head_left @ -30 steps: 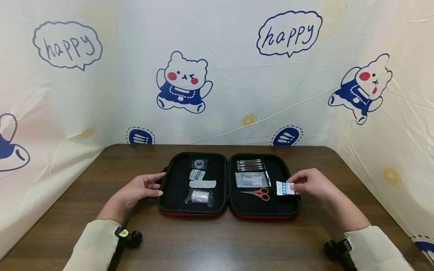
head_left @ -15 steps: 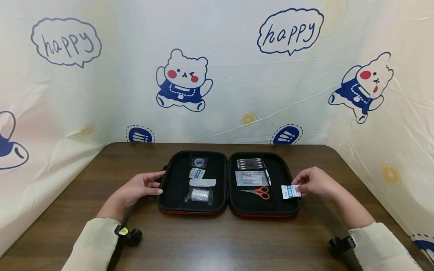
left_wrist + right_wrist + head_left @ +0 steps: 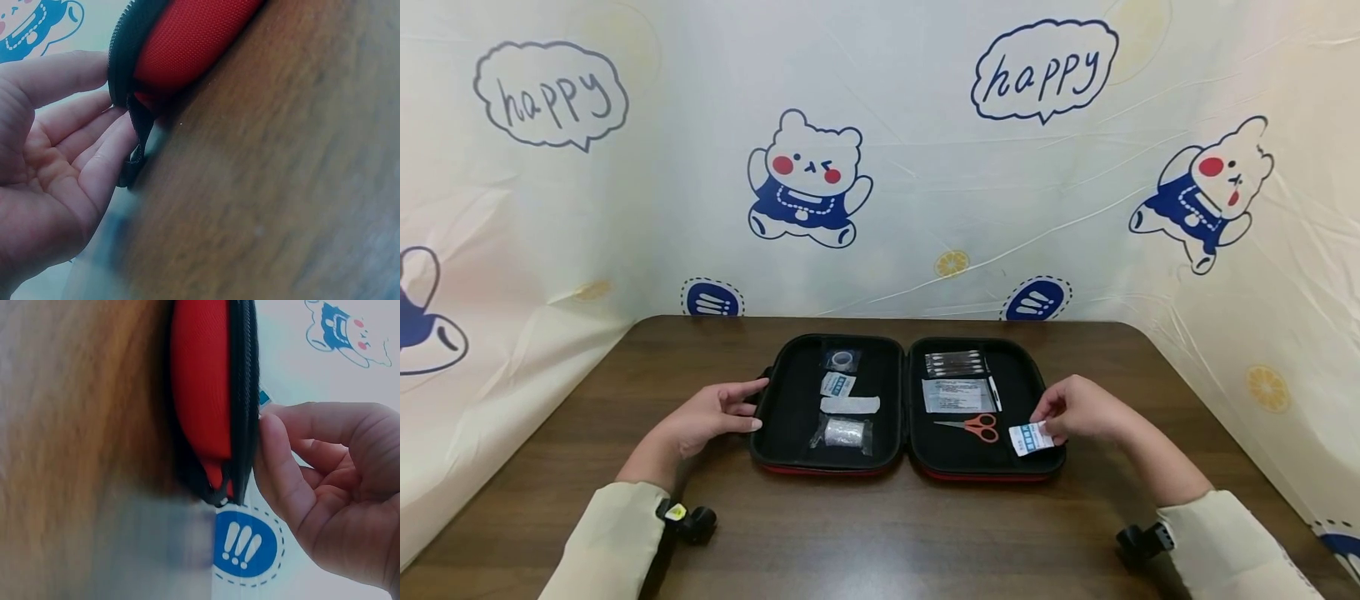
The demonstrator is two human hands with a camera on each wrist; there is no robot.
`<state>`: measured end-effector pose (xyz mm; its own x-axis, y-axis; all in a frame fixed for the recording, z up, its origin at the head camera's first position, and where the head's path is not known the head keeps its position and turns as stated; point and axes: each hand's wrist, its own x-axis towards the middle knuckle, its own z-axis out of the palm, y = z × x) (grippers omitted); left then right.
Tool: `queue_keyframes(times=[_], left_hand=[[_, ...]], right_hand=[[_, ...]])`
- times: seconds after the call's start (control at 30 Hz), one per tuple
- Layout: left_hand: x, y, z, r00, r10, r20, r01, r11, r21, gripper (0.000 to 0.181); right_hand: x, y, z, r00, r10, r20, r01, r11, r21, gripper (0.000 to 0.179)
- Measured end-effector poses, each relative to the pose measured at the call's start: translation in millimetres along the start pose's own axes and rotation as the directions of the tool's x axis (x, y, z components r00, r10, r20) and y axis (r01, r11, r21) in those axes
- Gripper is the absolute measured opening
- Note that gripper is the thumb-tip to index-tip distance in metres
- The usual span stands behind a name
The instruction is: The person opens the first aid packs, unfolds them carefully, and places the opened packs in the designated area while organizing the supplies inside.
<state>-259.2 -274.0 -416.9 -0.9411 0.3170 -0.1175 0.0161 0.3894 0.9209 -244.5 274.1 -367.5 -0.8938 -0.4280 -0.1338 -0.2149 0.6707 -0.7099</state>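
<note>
An open black-lined zip case (image 3: 865, 454) with a red outside lies flat on the table. My right hand (image 3: 1086, 408) pinches a small white-and-blue sachet (image 3: 1031, 438) between thumb and fingertips, over the right half's lower right part. Just left of the sachet lie scissors (image 3: 981, 427) with orange handles. In the right wrist view only a corner of the sachet (image 3: 264, 399) shows past the case's rim. My left hand (image 3: 709, 419) touches the left rim with straight fingers, and a black strap (image 3: 140, 134) hangs beside them in the left wrist view.
Cotton swabs (image 3: 955, 363), a flat clear packet (image 3: 957, 396) and a thin white stick (image 3: 994, 393) lie in the right half. The left half holds a tape roll (image 3: 842, 360), another sachet (image 3: 837, 384), a white strip (image 3: 850, 405) and a wrapped bandage roll (image 3: 844, 432).
The sachet in my right hand shifts right along the case, then back left and slightly nearer, turning to a tilt. My left hand stays at the left rim.
</note>
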Motion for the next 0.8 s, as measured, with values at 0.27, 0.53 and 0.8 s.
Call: queue_keyframes(times=[0.27, 0.53, 0.8], left_hand=[[-0.5, 0.4, -0.3, 1.000, 0.003, -0.003, -0.003, 1.000, 0.002, 0.077], [-0.8, 0.3, 0.2, 1.000, 0.000, -0.005, 0.000, 1.000, 0.004, 0.076], [-1.2, -0.1, 0.0, 1.000, 0.007, 0.000, -0.007, 1.000, 0.002, 0.077]], right_hand=[[7.3, -2, 13, 0.995, -0.058, 0.081, 0.051, 0.995, 0.091, 0.005], [16.1, -4, 30, 0.995, -0.012, 0.095, -0.009, 0.977, 0.211, 0.007], [18.8, -8, 41, 0.998, 0.021, 0.063, -0.037, 0.962, 0.270, 0.012]])
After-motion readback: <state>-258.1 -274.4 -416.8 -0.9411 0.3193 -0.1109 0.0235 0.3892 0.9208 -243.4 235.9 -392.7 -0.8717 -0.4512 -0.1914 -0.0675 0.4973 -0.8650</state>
